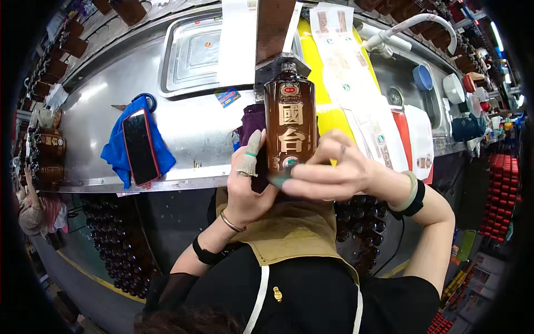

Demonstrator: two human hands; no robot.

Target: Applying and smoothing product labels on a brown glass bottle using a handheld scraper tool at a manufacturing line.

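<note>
A brown glass bottle (289, 119) with gold raised characters and a small red emblem stands or leans in front of me, its neck pointing away. My left hand (249, 178) grips its left side near the base; a pale knitted finger cover with a green band is on one finger. My right hand (334, 175) is bent over the bottle's lower front, beside a small round green-and-white label (290, 161). At its fingertips is something small and dark green (278, 180), blurred, whose kind I cannot make out. Dark purple cloth (253, 121) lies left of the bottle.
On the steel bench, a phone (141, 146) rests on a blue cloth (114, 147). A metal tray (192, 55) lies at the back. Printed label sheets (356, 83) cover a yellow surface on the right, before a sink with a tap (411, 28). Brown bottles (117, 239) stand below the bench.
</note>
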